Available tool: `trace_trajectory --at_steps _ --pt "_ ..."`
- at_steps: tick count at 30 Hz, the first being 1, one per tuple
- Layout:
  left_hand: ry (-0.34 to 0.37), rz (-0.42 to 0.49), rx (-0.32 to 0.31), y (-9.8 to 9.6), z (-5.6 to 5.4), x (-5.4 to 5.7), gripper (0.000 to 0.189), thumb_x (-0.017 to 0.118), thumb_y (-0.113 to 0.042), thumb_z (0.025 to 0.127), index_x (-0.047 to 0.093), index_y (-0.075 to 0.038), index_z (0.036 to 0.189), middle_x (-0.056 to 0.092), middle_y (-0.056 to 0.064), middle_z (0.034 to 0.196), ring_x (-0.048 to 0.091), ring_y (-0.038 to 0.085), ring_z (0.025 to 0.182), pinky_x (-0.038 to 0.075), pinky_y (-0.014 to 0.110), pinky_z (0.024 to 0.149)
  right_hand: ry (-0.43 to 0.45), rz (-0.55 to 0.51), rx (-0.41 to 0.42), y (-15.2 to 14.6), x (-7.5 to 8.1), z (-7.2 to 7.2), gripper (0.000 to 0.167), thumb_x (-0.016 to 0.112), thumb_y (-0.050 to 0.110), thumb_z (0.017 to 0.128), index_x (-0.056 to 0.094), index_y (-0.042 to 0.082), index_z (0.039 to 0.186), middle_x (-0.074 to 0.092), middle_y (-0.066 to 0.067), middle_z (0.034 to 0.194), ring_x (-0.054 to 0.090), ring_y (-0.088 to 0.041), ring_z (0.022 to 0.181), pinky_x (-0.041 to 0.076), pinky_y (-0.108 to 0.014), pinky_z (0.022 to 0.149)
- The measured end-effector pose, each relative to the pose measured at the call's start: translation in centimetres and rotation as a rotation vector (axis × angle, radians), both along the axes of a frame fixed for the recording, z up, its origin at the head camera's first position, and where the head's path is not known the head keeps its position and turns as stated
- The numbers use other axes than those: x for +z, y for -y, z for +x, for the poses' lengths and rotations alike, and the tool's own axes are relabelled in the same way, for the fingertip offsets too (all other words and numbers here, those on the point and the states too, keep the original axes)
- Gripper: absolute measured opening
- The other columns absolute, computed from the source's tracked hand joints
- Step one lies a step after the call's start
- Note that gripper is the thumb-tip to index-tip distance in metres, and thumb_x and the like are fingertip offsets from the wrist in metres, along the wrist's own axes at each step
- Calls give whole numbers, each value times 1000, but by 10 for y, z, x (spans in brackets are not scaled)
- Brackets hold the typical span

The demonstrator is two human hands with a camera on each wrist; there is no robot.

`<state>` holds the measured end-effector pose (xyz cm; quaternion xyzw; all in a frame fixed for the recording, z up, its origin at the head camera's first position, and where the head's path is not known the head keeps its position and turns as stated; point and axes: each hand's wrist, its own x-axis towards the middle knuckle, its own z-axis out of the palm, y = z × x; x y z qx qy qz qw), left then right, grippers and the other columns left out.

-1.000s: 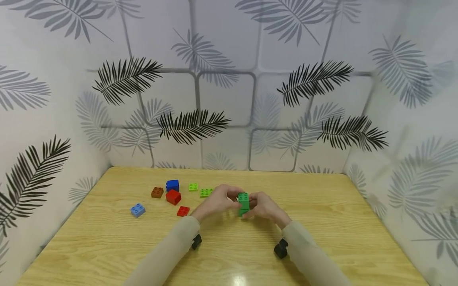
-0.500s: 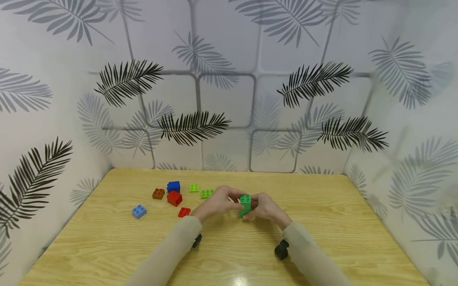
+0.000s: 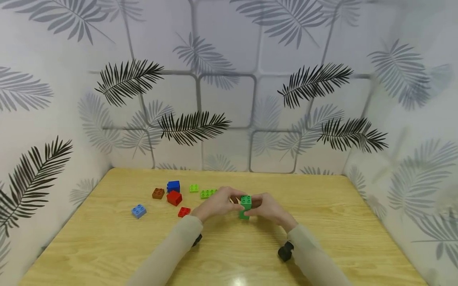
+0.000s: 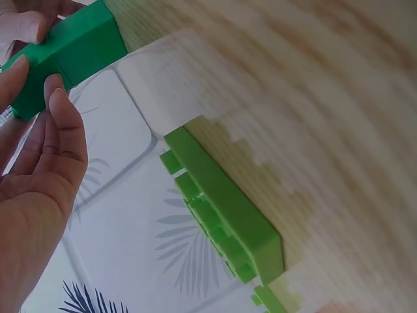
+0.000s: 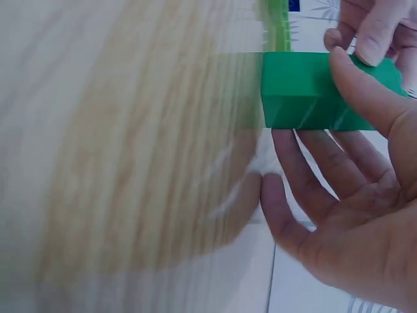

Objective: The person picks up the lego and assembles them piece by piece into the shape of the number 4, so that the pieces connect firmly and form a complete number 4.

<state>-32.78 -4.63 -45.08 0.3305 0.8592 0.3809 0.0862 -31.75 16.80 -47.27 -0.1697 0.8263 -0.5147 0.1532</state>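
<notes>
Two green toy building bricks (image 3: 246, 201), stacked one on the other, stand upright on the table between the hands. Studs show on the upper brick, and a seam between the two is visible in the left wrist view. From the left side, my left hand (image 3: 220, 203) pinches the upper brick with thumb and fingertips. My right hand (image 3: 269, 209) grips the stack from the right; in the right wrist view its thumb lies along one face of the green bricks (image 5: 303, 88) and several fingers touch the opposite face. The stack's base sits right at the wood.
Left of the hands lie a long lime brick (image 4: 225, 199), a small lime brick (image 3: 194, 188), a dark blue brick (image 3: 173, 186), red bricks (image 3: 174, 198), a brown brick (image 3: 158, 193) and a light blue brick (image 3: 138, 211). A patterned wall (image 3: 225, 147) borders the wooden table (image 3: 322, 222).
The green stack and both hands have shifted slightly to the right. My right wrist has moved a little outward, and its hold on the bricks continues. The loose bricks stay in place.
</notes>
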Motion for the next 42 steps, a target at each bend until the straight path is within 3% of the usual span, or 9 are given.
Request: trace_trajectory --at_steps 8,13,17,21,25,29,37,42 --pt "11 0 -5 0 -2 2 25 73 -23 90 72 -21 114 70 -9 100 64 5 88 53 25 79 34 -122 -81 -6 11 6 47 78 24 85 63 4 125 68 -13 120 65 -23 108 55 -37 90" --pt "28 13 -28 1 -3 2 24 74 -23 89 72 -21 112 72 -7 103 65 7 92 53 25 83 26 -142 -110 -3 14 9 47 77 26 86 62 6 126 65 -14 123 64 -24 111 54 -39 92" --pt "71 8 -10 6 -3 6 32 76 -24 87 71 -17 118 71 -1 110 65 11 97 53 29 87 23 -145 -144 0 16 9 45 77 24 86 64 8 126 66 -13 122 64 -24 110 54 -41 93" --pt "117 2 36 15 -1 9 45 75 -23 88 65 -5 127 69 10 118 66 19 102 53 38 92 21 -139 -174 3 16 9 42 78 23 85 66 10 124 68 -10 118 65 -20 105 53 -40 93" --pt "119 10 43 26 0 7 42 72 -16 90 63 2 127 68 17 119 66 24 104 53 42 94 29 -152 -169 4 13 10 43 78 21 85 66 9 125 68 -9 118 65 -19 105 51 -40 96" --pt "101 6 47 39 -1 1 39 71 -15 91 64 1 125 69 15 117 65 24 104 53 42 93 43 -169 -191 6 10 13 45 78 20 85 65 10 126 68 -6 116 63 -18 106 48 -42 99" --pt "110 -46 127 64 2 -3 44 75 -18 87 64 -2 126 67 12 124 61 28 114 48 47 100 43 -188 -210 9 9 16 49 77 20 86 62 7 131 67 -7 119 61 -17 105 49 -40 98" --pt "86 -98 119 76 4 -4 43 76 -13 86 66 -3 126 67 10 123 62 28 113 49 47 99 39 -207 -214 12 8 18 46 75 18 87 62 7 130 66 -10 120 62 -16 104 48 -41 99"
